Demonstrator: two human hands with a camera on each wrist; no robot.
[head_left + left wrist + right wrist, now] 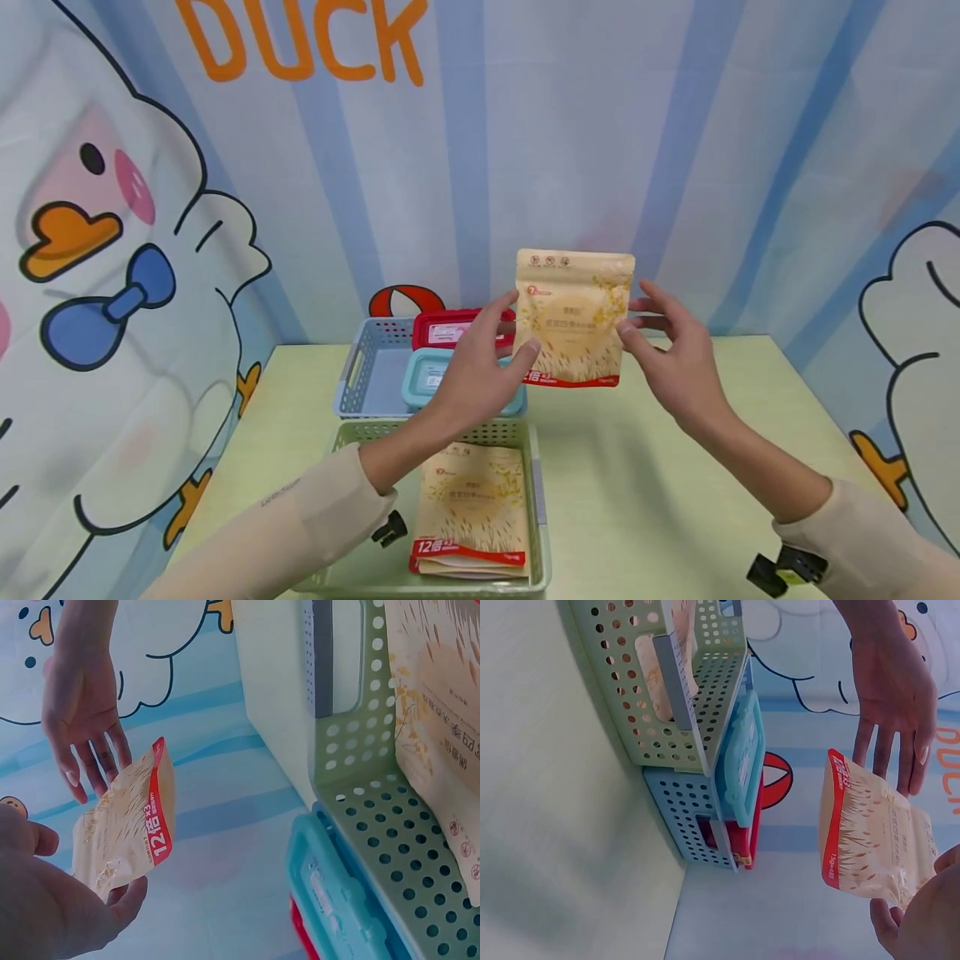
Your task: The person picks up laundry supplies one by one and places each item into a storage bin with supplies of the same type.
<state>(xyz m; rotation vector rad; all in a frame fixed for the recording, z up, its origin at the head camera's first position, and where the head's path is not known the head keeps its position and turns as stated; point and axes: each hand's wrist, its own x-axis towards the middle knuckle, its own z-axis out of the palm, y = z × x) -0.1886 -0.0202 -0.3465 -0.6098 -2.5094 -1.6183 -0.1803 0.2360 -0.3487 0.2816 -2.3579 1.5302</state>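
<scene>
A beige stand-up pouch (573,321) printed with wheat stalks and a red lower band is held upright above the table. My left hand (480,367) grips its left side, thumb across the front and fingers behind. At the opposite edge, my right hand (678,362) pinches lightly, thumb at the front and the other fingertips partly hidden by the edge. Matching pouches (471,508) lie stacked in a green basket (540,533) below my left forearm. The left wrist view shows the raised pouch (127,825) tilted between both hands.
Behind the green basket stands a blue basket (386,367). It holds a teal-lidded container (423,375) and a red-lidded box (442,329). The pale green table (660,500) ends at a striped duck-print curtain (555,125).
</scene>
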